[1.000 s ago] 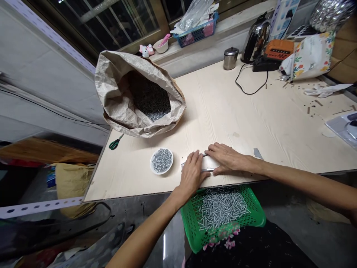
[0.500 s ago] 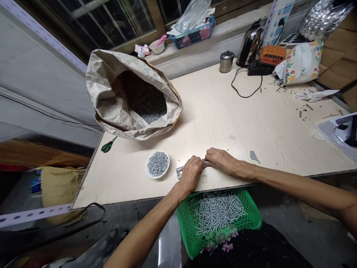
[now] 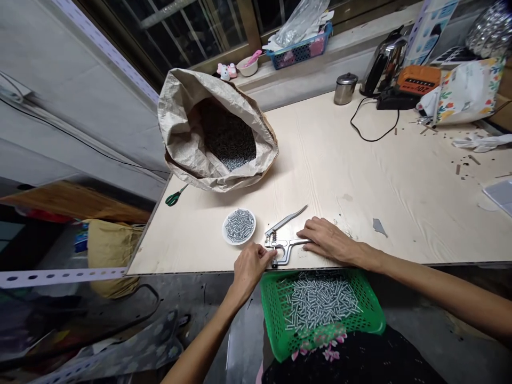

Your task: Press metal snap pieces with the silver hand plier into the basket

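Note:
A pair of metal snap pliers (image 3: 286,246) lies on the table near its front edge, with its upper handle raised and its spring showing. My right hand (image 3: 326,239) closes on the end of the lower handle. At the jaw, my left hand (image 3: 252,263) has thumb and forefinger pinched together beside the dark-tipped die. What those fingertips hold, if anything, is too small to make out. A white bowl (image 3: 224,233) of small metal pins stands just behind my left hand. Below the table edge, a green basket (image 3: 274,341) contains many similar pins.
A large open sack (image 3: 180,130) of metal pins stands at the back left, with green-handled scissors (image 3: 173,199) beside it. A grey scrap (image 3: 378,226) lies right of my right hand. A lidded metal canister (image 3: 345,90), kettle (image 3: 384,61) and black cord (image 3: 370,140) are farther back.
The pliers' handles have spread apart. My left hand has moved from over the pliers to their jaw, and my right hand now rests flatter at the lower handle. The view has shifted leftward.

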Motion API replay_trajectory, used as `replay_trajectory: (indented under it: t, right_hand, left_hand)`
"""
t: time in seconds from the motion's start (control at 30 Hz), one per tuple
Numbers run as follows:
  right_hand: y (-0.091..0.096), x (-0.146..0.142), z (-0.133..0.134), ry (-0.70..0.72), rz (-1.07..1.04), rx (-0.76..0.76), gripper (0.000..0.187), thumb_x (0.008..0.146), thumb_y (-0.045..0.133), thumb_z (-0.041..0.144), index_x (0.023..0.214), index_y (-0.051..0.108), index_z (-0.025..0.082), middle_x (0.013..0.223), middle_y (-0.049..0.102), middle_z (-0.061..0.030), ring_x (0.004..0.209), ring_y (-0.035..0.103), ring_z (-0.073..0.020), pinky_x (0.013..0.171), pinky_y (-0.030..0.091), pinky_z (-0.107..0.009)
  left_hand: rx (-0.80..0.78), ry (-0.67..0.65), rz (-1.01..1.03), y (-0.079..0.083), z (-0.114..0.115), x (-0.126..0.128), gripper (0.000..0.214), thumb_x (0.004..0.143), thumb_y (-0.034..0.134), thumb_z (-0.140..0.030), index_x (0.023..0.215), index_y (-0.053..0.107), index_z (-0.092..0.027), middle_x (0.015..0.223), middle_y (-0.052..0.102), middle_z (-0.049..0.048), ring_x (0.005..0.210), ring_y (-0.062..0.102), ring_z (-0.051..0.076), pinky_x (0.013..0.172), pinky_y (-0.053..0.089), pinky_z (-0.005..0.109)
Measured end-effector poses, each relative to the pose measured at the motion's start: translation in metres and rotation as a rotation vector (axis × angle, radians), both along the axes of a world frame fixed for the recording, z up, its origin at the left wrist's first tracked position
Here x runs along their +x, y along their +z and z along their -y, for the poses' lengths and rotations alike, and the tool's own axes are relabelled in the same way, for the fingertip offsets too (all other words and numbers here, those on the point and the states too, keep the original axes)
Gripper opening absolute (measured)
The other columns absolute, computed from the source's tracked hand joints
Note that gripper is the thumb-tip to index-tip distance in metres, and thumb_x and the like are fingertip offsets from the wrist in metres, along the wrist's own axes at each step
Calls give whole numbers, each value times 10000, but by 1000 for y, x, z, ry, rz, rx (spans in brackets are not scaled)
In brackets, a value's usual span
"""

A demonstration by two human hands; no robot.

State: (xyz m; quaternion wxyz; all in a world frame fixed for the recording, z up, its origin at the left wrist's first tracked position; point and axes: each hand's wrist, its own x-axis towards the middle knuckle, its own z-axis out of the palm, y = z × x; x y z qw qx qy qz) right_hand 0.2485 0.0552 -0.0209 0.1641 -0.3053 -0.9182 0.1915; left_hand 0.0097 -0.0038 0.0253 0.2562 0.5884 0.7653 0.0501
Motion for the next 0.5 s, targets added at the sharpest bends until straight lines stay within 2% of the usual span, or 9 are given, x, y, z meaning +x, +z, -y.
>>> replay_trajectory:
  t: [0.07, 0.17, 0.27, 0.33, 0.4, 0.5]
  right_hand:
    - [-5, -8, 2, -17, 24, 29, 96, 922, 517, 220, 948, 600, 181, 897, 581, -57, 826, 494, -194, 720, 389, -324]
    - [-13, -14, 0, -36, 24, 94, 137, 942, 471, 191, 866, 584, 180, 846, 582, -44, 779, 484, -180, 692, 367, -311]
    - [-19, -15, -7, -56, -1, 145, 174, 957, 447, 202, 846, 579, 177, 832, 584, -42, 765, 474, -179, 676, 351, -305]
    - [-21, -13, -11, -75, -17, 146, 184, 960, 443, 214, 847, 582, 174, 831, 586, -45, 766, 475, -181, 678, 353, -305]
    - [-22, -10, -14, -93, -33, 128, 192, 964, 438, 229, 855, 587, 174, 835, 587, -49, 770, 482, -183, 688, 363, -306]
    - [-22, -5, -16, -106, -51, 96, 207, 969, 426, 247, 872, 594, 177, 845, 584, -55, 784, 495, -186, 703, 380, -313]
  left_hand:
    - [-88, 1, 26, -4, -6, 4, 334, 731, 635, -459, 552, 604, -179, 576, 585, 20, 601, 543, 178, 545, 262, 264]
    - [-209, -45, 28, -6, -17, 9, 320, 733, 624, -416, 529, 598, -171, 523, 549, 9, 578, 533, 166, 532, 249, 260]
    - [-231, -187, -118, -4, -23, 7, 239, 784, 584, -323, 634, 650, -148, 632, 609, 38, 622, 562, 172, 536, 286, 264]
    - [-134, -329, -312, 0, -18, 5, 202, 834, 505, -198, 763, 676, -119, 812, 652, 96, 740, 596, 200, 570, 333, 275]
    - [-57, -439, -460, 7, -6, 5, 255, 864, 419, -109, 850, 674, -100, 921, 644, 137, 832, 603, 222, 602, 371, 288]
    - [-69, -549, -410, 22, 19, 8, 244, 900, 435, -162, 837, 670, -140, 897, 637, 106, 835, 610, 217, 617, 409, 289]
